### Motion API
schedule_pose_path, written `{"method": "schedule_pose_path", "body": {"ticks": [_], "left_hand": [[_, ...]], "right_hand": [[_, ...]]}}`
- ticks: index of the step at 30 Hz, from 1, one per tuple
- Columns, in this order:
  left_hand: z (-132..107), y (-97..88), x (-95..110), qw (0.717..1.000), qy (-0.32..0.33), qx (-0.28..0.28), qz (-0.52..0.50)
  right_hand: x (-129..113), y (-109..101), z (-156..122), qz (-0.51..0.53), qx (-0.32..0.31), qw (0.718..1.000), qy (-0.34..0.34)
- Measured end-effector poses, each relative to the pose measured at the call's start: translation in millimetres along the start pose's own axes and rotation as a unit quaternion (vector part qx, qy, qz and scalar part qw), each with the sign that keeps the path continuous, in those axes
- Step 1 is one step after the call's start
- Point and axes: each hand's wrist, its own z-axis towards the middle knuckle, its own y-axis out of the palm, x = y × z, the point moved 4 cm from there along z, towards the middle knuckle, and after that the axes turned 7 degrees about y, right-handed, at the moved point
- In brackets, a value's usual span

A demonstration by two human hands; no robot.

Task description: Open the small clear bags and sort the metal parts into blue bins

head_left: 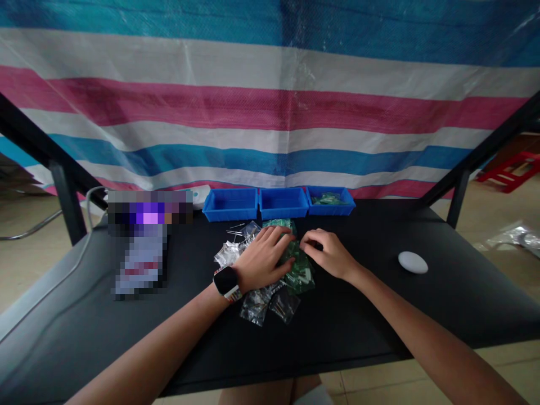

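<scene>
My left hand [265, 253], with a watch [228, 281] on its wrist, lies over a heap of small plastic packets, its fingers apart. Under and beside its fingers are green packets [300, 273]. My right hand [329, 253] is closed in a pinch, thumb and forefinger together at the right edge of the green packets. Clear packets [255, 305] lie below the left hand, and more silvery ones [228, 254] show to its left. A few thin metal pieces [235, 231] lie loose behind them. The left palm hides part of the heap.
Three blue bins stand in a row at the back; the right bin [353, 209] holds green packets, while the left bin [230, 215] and middle bin [283, 212] show bare insides. A white oval object [413, 262] lies at the right. A blurred-out item and white cable [80, 247] are at the left.
</scene>
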Motion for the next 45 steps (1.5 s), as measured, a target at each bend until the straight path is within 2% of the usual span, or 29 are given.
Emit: {"method": "schedule_pose_path", "body": {"ticks": [3, 6, 11, 15, 20, 28, 33, 37, 45], "left_hand": [[0, -0.1, 1, 1.000, 0.004, -0.005, 0.008], [0, -0.8, 1, 1.000, 0.008, -0.003, 0.012], [-1, -2.0, 1, 1.000, 0.021, 0.002, 0.002], [-2, -1.9, 2, 0.999, 0.044, 0.004, 0.031], [-3, -0.9, 1, 0.999, 0.042, 0.010, 0.024], [-4, 2.8, 1, 0.998, 0.054, 0.026, 0.013], [-4, 0.7, 1, 0.999, 0.040, 0.034, 0.002], [-3, -2.6, 4, 0.998, 0.054, 0.045, -0.006], [-3, -3.9, 5, 0.996, 0.074, 0.053, -0.002]], "right_hand": [[-4, 5, -2, 0.044, -0.048, 0.998, 0.002], [-3, 5, -1, 0.100, -0.068, 0.993, 0.003], [8, -3, 5, 0.215, 0.007, 0.975, 0.048], [16, -9, 8, 0.293, 0.075, 0.949, 0.083], [21, -9, 8, 0.357, 0.076, 0.924, 0.110], [17, -3, 10, 0.362, 0.023, 0.927, 0.095], [18, -6, 9, 0.390, 0.053, 0.913, 0.107], [22, -7, 8, 0.407, 0.066, 0.903, 0.120], [17, -5, 9, 0.382, -0.003, 0.917, 0.120]]}}
